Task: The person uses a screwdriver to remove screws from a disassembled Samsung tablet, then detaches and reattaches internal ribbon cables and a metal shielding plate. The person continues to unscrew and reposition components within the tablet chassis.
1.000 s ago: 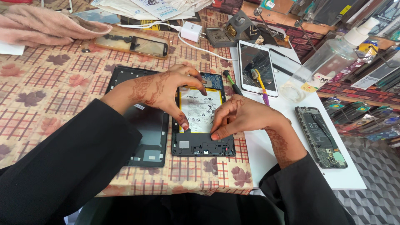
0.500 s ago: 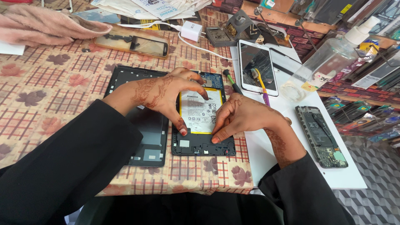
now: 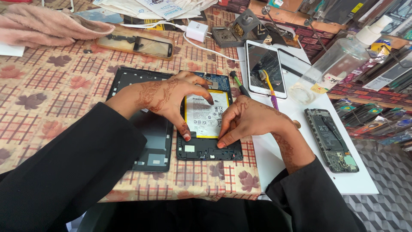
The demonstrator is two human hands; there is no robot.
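- An opened tablet (image 3: 209,146) lies flat on the surface (image 3: 51,94), right in front of the person. Its back is off, and a white battery with a yellow edge (image 3: 205,115) sits in its middle.
- The left hand (image 3: 167,96) comes in from the left and arches over the battery. Its thumb tip presses at the battery's lower left corner, and a finger tip touches the battery's top edge. The fingers are spread wide and curved. The hand pinches the battery by its edges; it does not close around it.
- The right hand (image 3: 249,120) comes in from the right and rests on the battery's right side. Its fingers are bent and close together. One finger tip presses down at the bottom edge of the battery, where it meets the dark lower part of the tablet. It grips nothing.
- Both arms are in black sleeves.
- The black back cover (image 3: 150,141) lies flat just left of the tablet, partly under the left hand's wrist.
- One tablet and one battery are being worked on.
- Three phones lie around: a gold one (image 3: 137,42) at the top, a white one (image 3: 266,68) to the upper right, and an opened one (image 3: 330,139) to the right.
- One yellow and purple tool (image 3: 269,86) lies across the white phone.
- One clear spray bottle (image 3: 339,56) lies further right.
- One white charger plug (image 3: 196,31) sits near the top.
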